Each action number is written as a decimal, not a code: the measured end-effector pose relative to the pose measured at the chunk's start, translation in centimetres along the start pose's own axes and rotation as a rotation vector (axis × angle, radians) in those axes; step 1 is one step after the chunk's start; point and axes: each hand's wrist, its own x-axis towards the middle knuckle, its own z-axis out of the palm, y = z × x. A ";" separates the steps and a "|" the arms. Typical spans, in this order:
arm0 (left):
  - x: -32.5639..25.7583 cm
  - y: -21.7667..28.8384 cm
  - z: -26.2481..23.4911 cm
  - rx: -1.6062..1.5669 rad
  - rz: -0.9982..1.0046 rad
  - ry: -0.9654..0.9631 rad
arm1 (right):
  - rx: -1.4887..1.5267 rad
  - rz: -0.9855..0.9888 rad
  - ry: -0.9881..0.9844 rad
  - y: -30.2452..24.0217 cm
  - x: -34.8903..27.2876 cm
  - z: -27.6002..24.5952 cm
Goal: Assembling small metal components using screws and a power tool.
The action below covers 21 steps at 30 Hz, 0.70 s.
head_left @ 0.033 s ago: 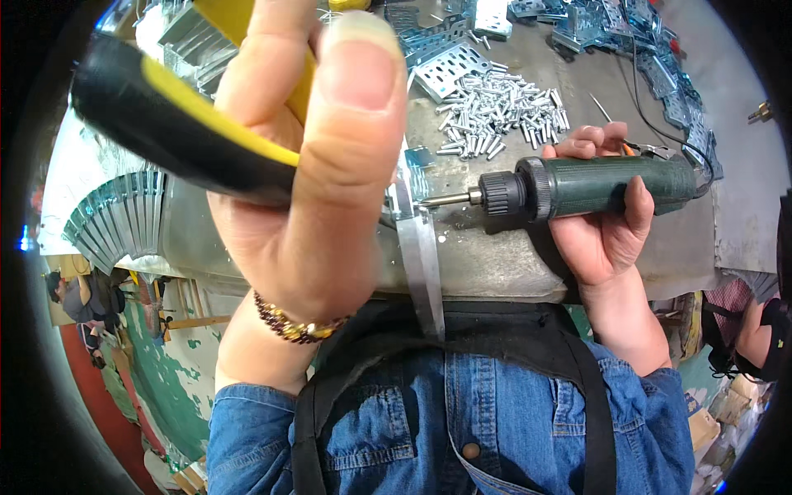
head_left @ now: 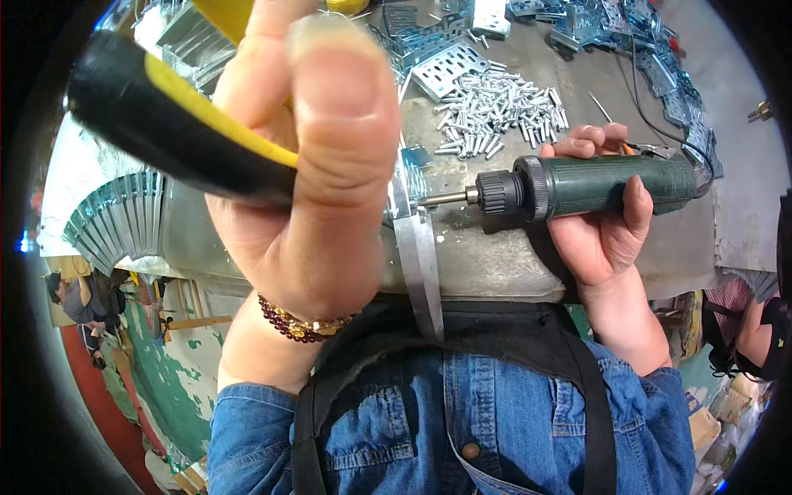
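Screwdriver work is what I see: my right hand [head_left: 606, 223] is clenched around a green power screwdriver [head_left: 602, 186] lying nearly level, its long axis running three to nine o'clock, bit tip pointing at nine o'clock toward a narrow metal strip [head_left: 417, 247] that hangs over the counter [head_left: 495, 264] edge. Tip and strip sit just apart. My left hand [head_left: 305, 190], close to the camera at ten o'clock, is wrapped around a black-and-yellow tool handle [head_left: 165, 124]. A heap of loose screws [head_left: 499, 111] lies at twelve o'clock.
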 end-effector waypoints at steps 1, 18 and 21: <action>0.0 -0.1 0.2 0.023 0.009 -0.003 | 0.024 -0.002 -0.016 0.0 0.1 -0.1; -1.2 -0.3 -5.7 0.147 0.242 0.142 | -0.151 0.014 -0.318 0.3 0.0 -0.3; -0.9 -4.0 -11.2 0.916 0.195 0.198 | -0.165 0.016 -0.315 0.1 0.1 -0.7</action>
